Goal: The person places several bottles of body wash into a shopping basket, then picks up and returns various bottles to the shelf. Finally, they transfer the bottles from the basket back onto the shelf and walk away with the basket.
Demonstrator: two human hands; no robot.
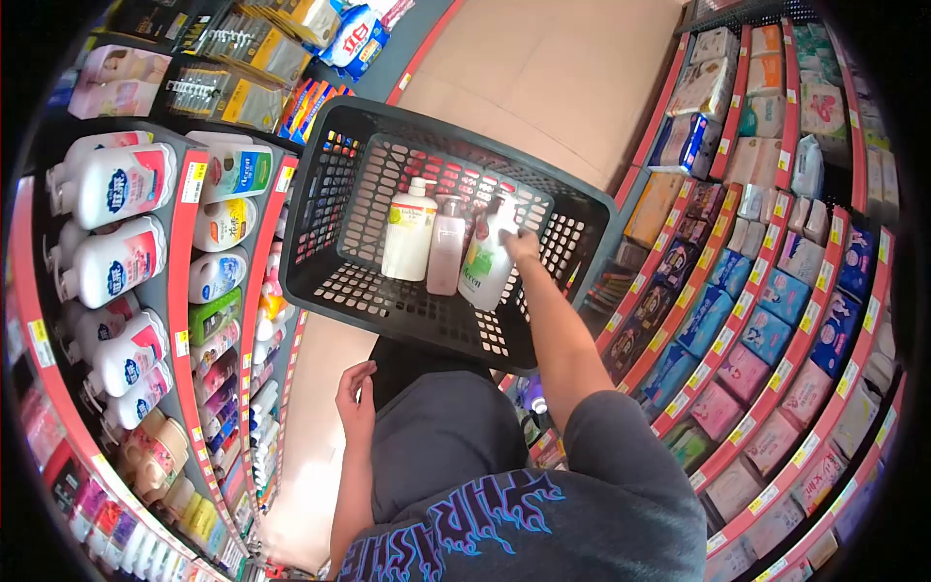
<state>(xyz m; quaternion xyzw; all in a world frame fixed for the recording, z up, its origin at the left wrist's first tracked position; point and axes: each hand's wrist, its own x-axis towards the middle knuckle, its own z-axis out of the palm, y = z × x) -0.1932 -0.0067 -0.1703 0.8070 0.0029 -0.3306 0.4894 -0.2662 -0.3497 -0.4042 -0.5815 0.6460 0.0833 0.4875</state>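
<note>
In the head view, a black shopping basket [364, 318] with perforated walls is in front of my body. Three pump bottles stand in a row inside it: a white one with a yellowish label [408, 236], a pale pink translucent one [446, 254], and a white pump bottle [482, 272] with green print at the right. My right hand [522, 246] reaches over the basket's near side, its fingers closed on the upper part of that right-hand bottle, which leans slightly. My left hand [357, 386] hangs beside my thigh, fingers loosely bent and apart, holding nothing.
Shelves at left carry large white pump bottles [114, 262] and smaller ones [228, 223]. At right, tall shelves [742, 364] hold packs of paper and pads. A blue-and-white bag [354, 41] lies beyond the basket at the upper left. Tiled aisle floor [543, 73] stretches ahead.
</note>
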